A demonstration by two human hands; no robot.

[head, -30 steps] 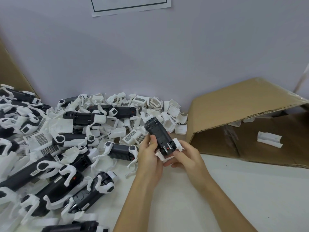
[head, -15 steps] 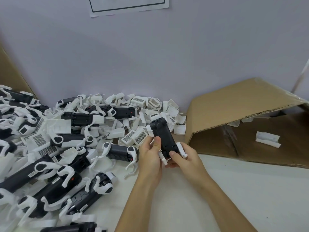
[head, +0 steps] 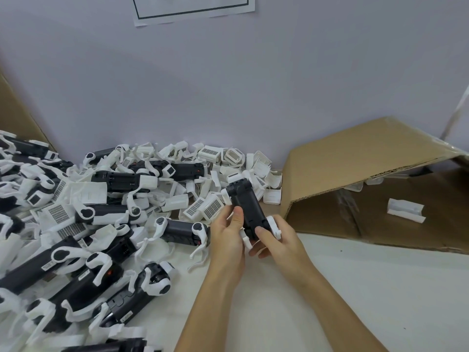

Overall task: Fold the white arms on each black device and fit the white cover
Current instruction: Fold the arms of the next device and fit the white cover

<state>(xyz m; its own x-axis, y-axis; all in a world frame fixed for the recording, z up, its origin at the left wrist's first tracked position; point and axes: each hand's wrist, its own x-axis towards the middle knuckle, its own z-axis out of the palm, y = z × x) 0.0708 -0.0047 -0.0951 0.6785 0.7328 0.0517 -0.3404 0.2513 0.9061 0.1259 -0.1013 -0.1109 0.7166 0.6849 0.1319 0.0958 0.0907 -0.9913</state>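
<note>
A black device (head: 245, 203) with white arms is held up over the white table, its long axis pointing away from me. My left hand (head: 227, 233) grips its left side, thumb on the black top face. My right hand (head: 275, 240) holds the near right end, thumb on the body, fingers curled beneath. A white arm (head: 275, 226) sticks out at the near right corner and another white arm (head: 246, 241) below the near end. A pile of white covers (head: 210, 208) lies just behind my hands.
A large heap of black devices with white arms (head: 83, 240) fills the left of the table. An open cardboard box (head: 368, 179) lies on its side at right, with a white cover (head: 406, 209) inside. The wall is close behind.
The device has been turned in my hands: its ribbed face with red marks is gone from view and a plain black face now points up. Both hands stay on it.
</note>
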